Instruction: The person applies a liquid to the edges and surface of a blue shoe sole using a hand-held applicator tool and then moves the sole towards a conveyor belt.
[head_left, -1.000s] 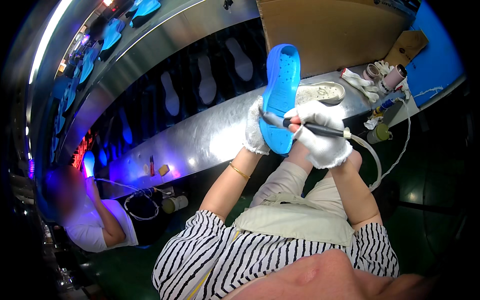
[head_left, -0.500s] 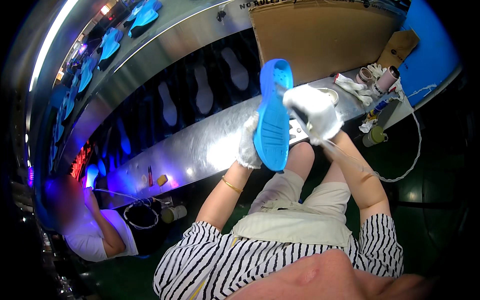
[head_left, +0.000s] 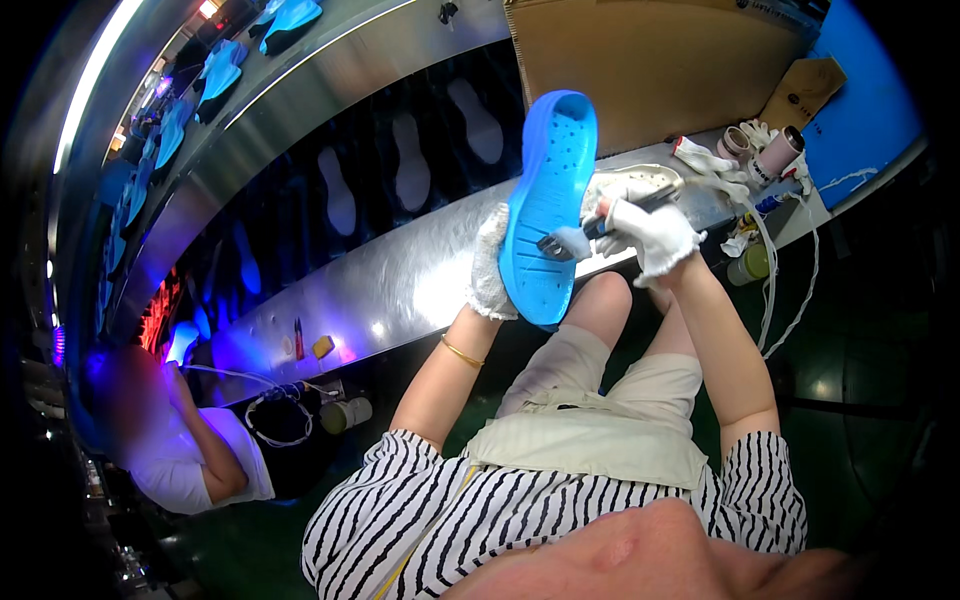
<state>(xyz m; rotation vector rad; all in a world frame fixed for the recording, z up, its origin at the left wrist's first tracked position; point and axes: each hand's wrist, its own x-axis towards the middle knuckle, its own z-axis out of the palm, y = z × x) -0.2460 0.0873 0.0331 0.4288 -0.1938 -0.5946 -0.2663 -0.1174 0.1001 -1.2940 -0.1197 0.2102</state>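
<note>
My left hand (head_left: pixel 490 262), in a white knit glove, is closed round the left edge of a bright blue shoe sole (head_left: pixel 545 190). The sole is tilted nearly upright over the bench edge, its ribbed and dotted face toward me. In my right hand (head_left: pixel 655 238), also gloved with some bare fingertips showing, is a dark-handled brush (head_left: pixel 572 243) with pale bristles. Its head lies over the ribbed part of the sole near the right edge; whether it touches I cannot tell. Behind that hand a shallow pale dish (head_left: pixel 640 178) rests on the bench, partly hidden.
The metal bench (head_left: pixel 400 290) runs across, bearing a yellow sponge-like block (head_left: pixel 323 346). Beyond it are several dark slots with pale soles (head_left: pixel 412 160). A cardboard box (head_left: pixel 650 75), white gloves (head_left: pixel 705 160) and a pink cup (head_left: pixel 778 152) stand right. Another person (head_left: pixel 215 450) sits left.
The sole has moved slightly up and turned its face more toward me. My right hand has dropped from beside the sole's upper part, bringing the brush to its ribbed part.
</note>
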